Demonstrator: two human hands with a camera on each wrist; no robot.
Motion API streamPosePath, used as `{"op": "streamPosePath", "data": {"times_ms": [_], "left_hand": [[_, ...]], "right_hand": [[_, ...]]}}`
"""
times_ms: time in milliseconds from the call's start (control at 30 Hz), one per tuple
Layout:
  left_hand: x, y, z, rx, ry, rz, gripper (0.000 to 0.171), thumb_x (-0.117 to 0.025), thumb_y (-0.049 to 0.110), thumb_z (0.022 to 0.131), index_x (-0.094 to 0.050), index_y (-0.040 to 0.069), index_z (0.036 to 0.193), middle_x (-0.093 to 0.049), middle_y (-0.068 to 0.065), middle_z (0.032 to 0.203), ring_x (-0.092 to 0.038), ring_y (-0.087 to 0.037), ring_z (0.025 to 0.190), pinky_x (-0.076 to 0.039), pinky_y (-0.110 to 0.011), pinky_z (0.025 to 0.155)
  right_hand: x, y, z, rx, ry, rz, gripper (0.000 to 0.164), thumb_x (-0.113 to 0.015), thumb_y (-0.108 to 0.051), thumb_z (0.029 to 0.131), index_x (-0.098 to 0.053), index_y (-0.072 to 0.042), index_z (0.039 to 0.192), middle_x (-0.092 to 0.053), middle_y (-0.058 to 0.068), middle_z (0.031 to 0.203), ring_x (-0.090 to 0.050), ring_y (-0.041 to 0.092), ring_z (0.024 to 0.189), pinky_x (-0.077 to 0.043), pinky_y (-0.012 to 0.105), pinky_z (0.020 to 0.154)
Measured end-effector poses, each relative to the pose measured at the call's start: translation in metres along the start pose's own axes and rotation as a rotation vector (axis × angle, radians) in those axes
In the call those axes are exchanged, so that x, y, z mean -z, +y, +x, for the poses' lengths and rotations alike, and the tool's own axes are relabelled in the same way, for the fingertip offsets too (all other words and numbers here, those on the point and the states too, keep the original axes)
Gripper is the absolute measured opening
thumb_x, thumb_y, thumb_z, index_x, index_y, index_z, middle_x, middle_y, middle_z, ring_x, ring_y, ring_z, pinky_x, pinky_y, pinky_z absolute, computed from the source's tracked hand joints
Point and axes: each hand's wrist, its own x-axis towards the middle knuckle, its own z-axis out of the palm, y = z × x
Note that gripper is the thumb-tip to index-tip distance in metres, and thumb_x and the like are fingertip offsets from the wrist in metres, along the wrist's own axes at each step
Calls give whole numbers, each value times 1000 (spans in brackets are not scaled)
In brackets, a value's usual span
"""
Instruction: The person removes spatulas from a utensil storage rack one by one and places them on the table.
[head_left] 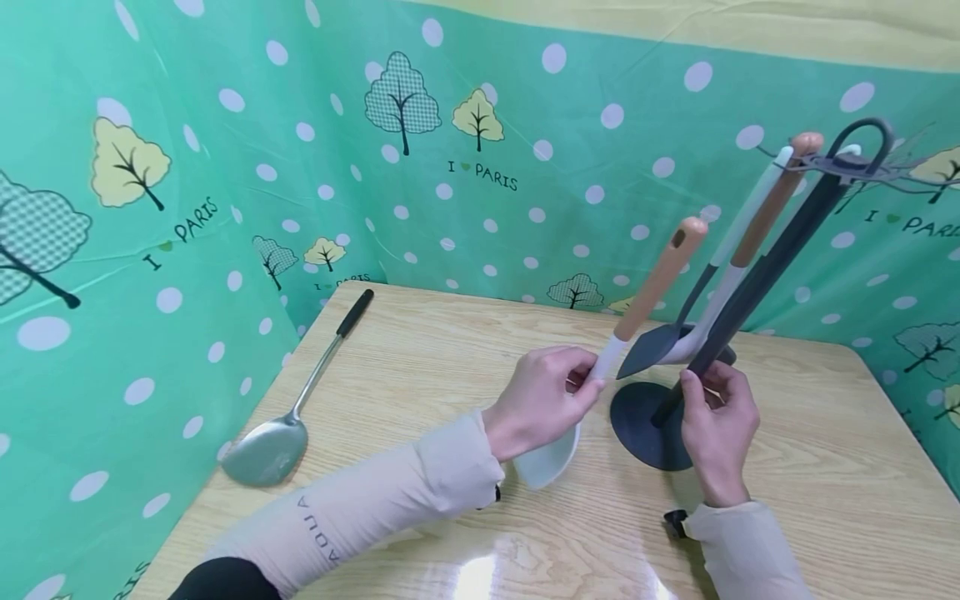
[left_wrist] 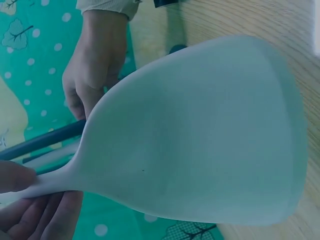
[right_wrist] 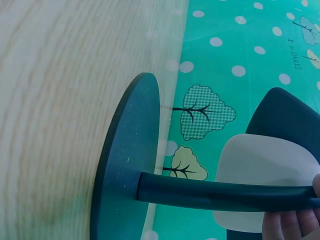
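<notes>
In the head view, your left hand (head_left: 546,396) is pinching the neck of the spatula (head_left: 651,287), which you are holding just to the left of the stand (head_left: 750,300). Its brown handle is pointing upward, and its pale blade (head_left: 546,458) is showing below your hand. Your right hand (head_left: 720,433) is gripping the stand's pole low down, near the round base (head_left: 637,429). A brown-handled utensil (head_left: 768,208) and a dark turner (head_left: 651,348) with a pale handle are hanging on the stand. A steel turner (head_left: 270,450) is lying on the table (head_left: 420,358), well to the left of the stand.

In the left wrist view, your left thumb and fingers are clasping the spatula's neck; the blade is partly covering the stand and your right fingers.

In the right wrist view, your right fingers are curling round the stand's pole, and a white blade (right_wrist: 265,160) and a dark blade (right_wrist: 282,112) are showing behind it.
</notes>
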Motion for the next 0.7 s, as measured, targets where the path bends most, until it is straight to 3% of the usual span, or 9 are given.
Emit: {"op": "streamPosePath", "data": {"times_ms": [700], "left_hand": [[33,-10,-28,140,-117,70,6,-68,4,85,-71,4,91,-70,-2,81,-64,-4,70,-51,-12,63]], "right_hand": [[0,0,0,-11,-16,-10,31,-65,-21,91,-61,-3,116,-59,-4,100,-56,9,89,-46,11,79]]}}
